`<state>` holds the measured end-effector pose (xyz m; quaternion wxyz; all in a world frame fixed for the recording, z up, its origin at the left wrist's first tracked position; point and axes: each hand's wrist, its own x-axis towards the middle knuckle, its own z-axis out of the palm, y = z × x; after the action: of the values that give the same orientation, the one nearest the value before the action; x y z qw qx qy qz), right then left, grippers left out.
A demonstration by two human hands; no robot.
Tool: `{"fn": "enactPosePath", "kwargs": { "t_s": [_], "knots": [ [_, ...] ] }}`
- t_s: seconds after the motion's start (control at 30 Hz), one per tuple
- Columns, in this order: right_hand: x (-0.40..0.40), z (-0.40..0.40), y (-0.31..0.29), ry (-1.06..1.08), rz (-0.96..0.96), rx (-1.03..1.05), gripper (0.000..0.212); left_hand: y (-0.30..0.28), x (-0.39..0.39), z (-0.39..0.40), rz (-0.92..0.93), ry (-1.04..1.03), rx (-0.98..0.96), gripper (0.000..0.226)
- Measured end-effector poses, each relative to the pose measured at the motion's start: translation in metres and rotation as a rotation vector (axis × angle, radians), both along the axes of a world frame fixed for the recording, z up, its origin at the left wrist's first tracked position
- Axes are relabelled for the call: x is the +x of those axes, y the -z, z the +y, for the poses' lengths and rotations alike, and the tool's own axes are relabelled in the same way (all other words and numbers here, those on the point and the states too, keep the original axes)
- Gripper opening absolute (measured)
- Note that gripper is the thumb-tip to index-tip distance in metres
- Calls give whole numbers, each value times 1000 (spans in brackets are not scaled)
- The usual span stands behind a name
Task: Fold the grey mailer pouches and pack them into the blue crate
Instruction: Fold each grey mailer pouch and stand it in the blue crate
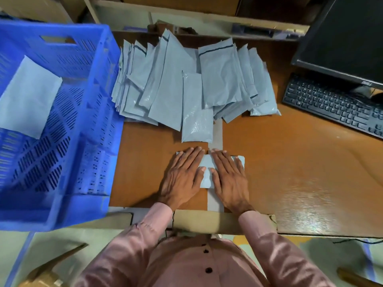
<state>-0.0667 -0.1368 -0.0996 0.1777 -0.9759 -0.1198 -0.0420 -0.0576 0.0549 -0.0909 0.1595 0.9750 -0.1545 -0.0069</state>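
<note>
Both flat hands, left [182,175] and right [229,177], grip released, press a pouch [207,172] onto the brown desk [290,162].

Brown desk [290,162] w/ glossy glare at right. Black monitor [342,34] & keyboard [331,104] top right; shelf [207,19] behind.

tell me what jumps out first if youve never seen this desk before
The big blue crate on the left, one grey pouch lying inside it. Next, the fanned pile of grey mailer pouches at the desk's middle back. In front, left hand and right hand press flat on a folded pouch.
</note>
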Motion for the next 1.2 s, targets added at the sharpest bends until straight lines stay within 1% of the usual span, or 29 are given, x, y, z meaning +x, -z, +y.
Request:
{"fn": "enactPosePath", "kwargs": {
  "t_s": [0.2,0.43,0.57,0.67,0.73,0.8,0.83,0.9,0.93,1.0,1.07,1.13,1.2],
  "knots": [
    [3,0,2,-11,8,3,54,2,4,1,50,21,1,58],
    [3,2,-2,-7,28,-5,54,-2,3,-1,65,9,5,59],
    [0,3,-6,-12,65,-13,59,-10,2,6,99,34,-86,64],
    [-2,-4,-17,-46,120,153,72,-15,-2,16,182,61,-146,83],
    [-5,-14,-25,-87,164,232,84,-23,-5,21,175,63,-88,90],
    [-9,-25,-32,-141,191,186,93,-27,-7,26,153,97,-52,84],
    [-12,-30,-36,-155,200,146,97,-30,-8,29,153,113,-71,78],
    [-16,-37,-45,-128,187,110,97,-39,-10,31,179,101,-204,62],
    [-17,-41,-49,-93,180,133,93,-46,-12,32,190,65,-295,53],
    [-16,-44,-56,-14,187,281,83,-62,-13,31,188,-21,-451,35],
    [-10,-46,-64,42,206,505,75,-73,-10,32,189,-89,-532,21],
    [-2,-45,-69,114,248,683,69,-72,-3,34,198,-167,-610,16],
    [1,-44,-67,173,317,784,67,-67,2,38,221,-291,-698,20]
  ]
}}
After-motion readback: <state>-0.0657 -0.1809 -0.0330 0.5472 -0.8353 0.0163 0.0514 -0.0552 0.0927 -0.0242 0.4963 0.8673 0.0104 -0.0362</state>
